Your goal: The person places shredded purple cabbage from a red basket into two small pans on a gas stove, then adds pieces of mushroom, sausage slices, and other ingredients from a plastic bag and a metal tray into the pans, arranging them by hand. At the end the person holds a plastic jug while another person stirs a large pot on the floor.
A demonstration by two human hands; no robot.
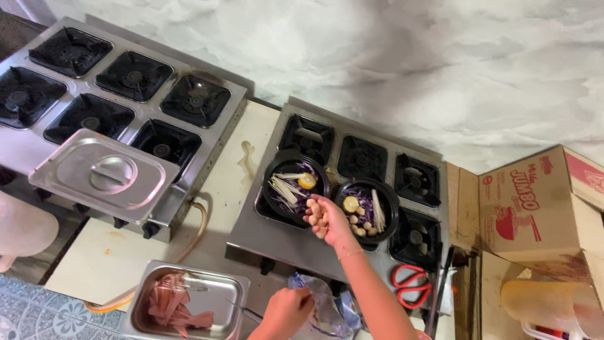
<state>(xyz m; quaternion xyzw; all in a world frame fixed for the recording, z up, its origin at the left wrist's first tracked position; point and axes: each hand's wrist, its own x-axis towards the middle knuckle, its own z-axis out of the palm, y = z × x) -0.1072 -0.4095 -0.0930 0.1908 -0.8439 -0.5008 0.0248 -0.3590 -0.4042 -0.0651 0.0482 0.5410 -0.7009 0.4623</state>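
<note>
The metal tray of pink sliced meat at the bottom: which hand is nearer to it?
Left. The left hand is just beside the steel tray of pink meat, reaching into a plastic bag. The right hand is farther up, over the black pots on the stove.

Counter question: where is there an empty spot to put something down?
The pale counter is bare between the two stoves, and below the steel lid. It is crowded around the meat tray, plastic bag, both hands and red scissors.

Two bowls (pixel 296 186) (pixel 367 208) side by side on the right stove (pixel 340 195); lid (pixel 100 173) on the left stove (pixel 119 107); tray (pixel 189 302) before them; scissors (pixel 410 284) and box (pixel 541 201) at right.
</note>
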